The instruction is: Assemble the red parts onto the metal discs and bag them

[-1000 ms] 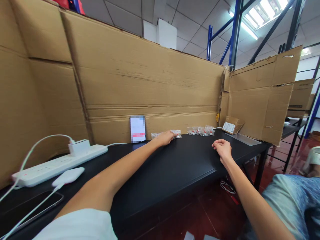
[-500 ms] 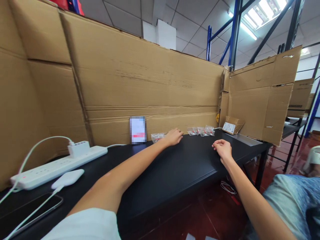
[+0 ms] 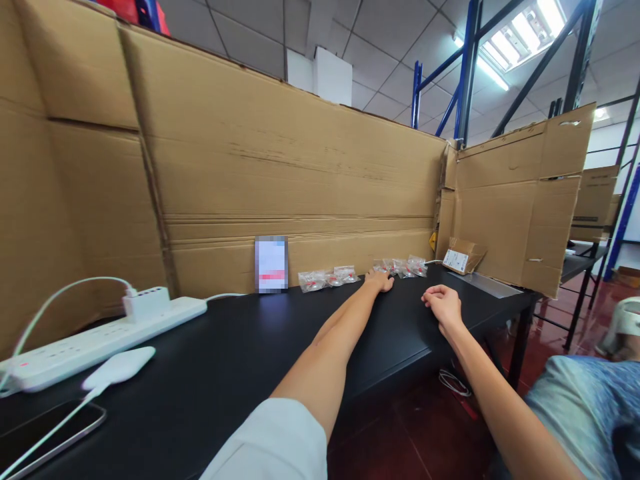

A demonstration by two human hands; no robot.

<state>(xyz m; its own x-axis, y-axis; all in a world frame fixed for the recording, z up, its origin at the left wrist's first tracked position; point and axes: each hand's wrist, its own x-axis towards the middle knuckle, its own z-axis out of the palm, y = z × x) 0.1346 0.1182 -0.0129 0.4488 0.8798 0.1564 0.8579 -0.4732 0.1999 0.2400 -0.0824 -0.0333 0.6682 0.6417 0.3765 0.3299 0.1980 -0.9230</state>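
Note:
My left hand (image 3: 380, 281) reaches across the black table to the near left end of a row of small clear plastic bags (image 3: 407, 267) with red bits inside. Its fingers look apart and cover part of the leftmost bag; I cannot tell whether they touch it. A second group of clear bags (image 3: 327, 278) with red bits lies left of that hand, against the cardboard wall. My right hand (image 3: 444, 307) hovers by the table's front edge, fingers curled together. Whatever they may hold is hidden.
Cardboard walls (image 3: 300, 167) enclose the black table (image 3: 225, 353). A pixelated upright panel (image 3: 271, 265) leans at the back. To the left are a white power strip (image 3: 105, 340), a white charging block (image 3: 120, 368) and a phone (image 3: 55, 433). A labelled brown package (image 3: 463, 257) sits right.
My left hand has moved right, from beside the left group of bags to the right-hand row, uncovering the left group. My right hand stays nearly in place. The view has shifted slightly.

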